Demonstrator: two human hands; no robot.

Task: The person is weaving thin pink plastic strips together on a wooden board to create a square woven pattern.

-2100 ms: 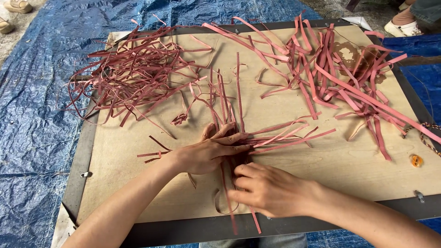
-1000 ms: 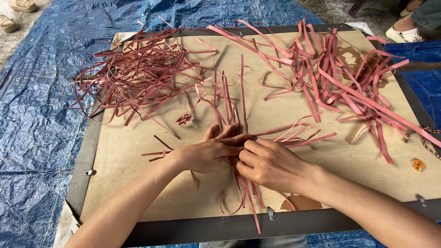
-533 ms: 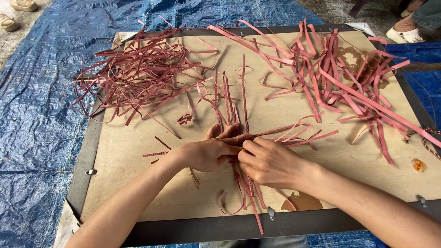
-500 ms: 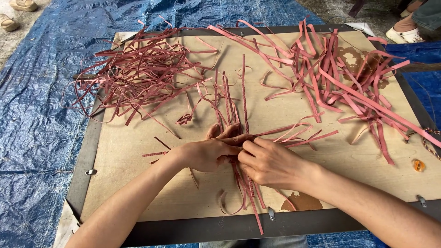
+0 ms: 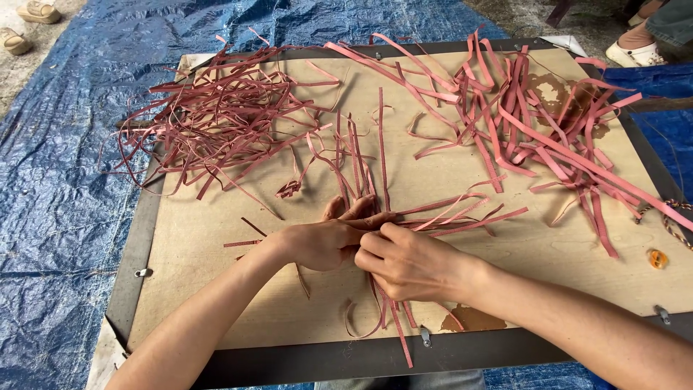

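outdoor floor under blue tarp, plywood board in dark frame on top. mid-board, left hand and right hand touching, both pinched shut on crossing pink strips where these meet; fingers curled tight, thumbs hidden. strips fanning up, right and down toward near board edge. loose thin strip pile upper left, wider strip pile upper right, well apart from hands. small orange ring near right edge. sandals top left on ground, another person's foot top right.
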